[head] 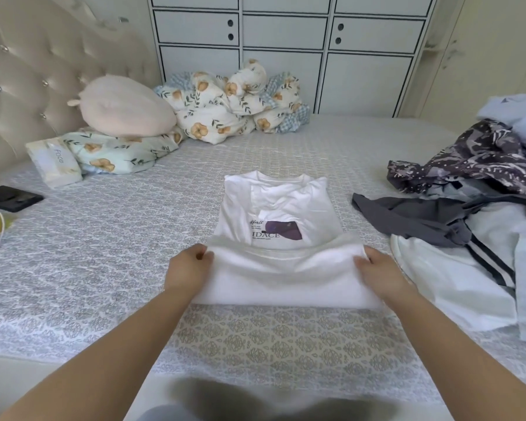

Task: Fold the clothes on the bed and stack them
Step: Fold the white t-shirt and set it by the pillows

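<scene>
Your left hand (190, 265) and right hand (377, 270) pinch shirt (281, 208) hem corners; collar lies straight ahead, long axis away from you.

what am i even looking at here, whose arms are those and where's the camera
There is one picture, taken by a wide-angle camera worn on a person's head, looking forward and down. That is why two bare arms reach in from the bottom: they belong to the wearer. No machine is involved.

The surface is a bed with a patterned cover. In the middle lies a white T-shirt with a dark print, sleeves already folded in. The left hand and right hand each pinch a corner of its lower edge, lifted toward the collar.

To the right sits a pile of unfolded clothes. At the back are pillows, a bundled floral quilt and a tissue pack.
</scene>
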